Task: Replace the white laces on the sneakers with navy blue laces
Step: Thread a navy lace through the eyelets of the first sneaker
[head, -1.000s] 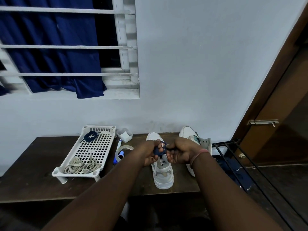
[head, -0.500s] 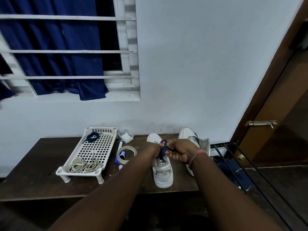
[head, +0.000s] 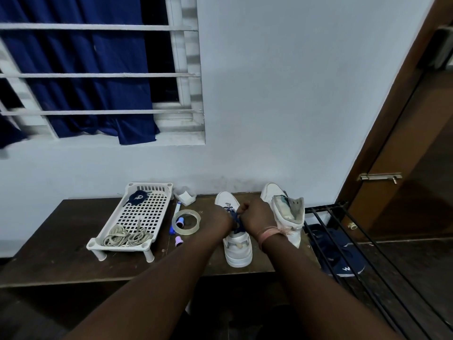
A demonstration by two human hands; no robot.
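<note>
Watch the lace ends: a hard tug could tip the sneaker.
Your right hand [head: 256,215] and left hand [head: 221,220] both pinch the navy lace [head: 235,220] over the near sneaker [head: 234,231] on the bench [head: 61,253]; uneven pulling leaves lopsided ends.

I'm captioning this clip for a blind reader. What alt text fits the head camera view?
Two hands, left hand and right hand, hold a navy blue lace over a white sneaker on a dark wooden table. The second sneaker stands to its right; a white tray to the left holds the removed white laces.
</note>
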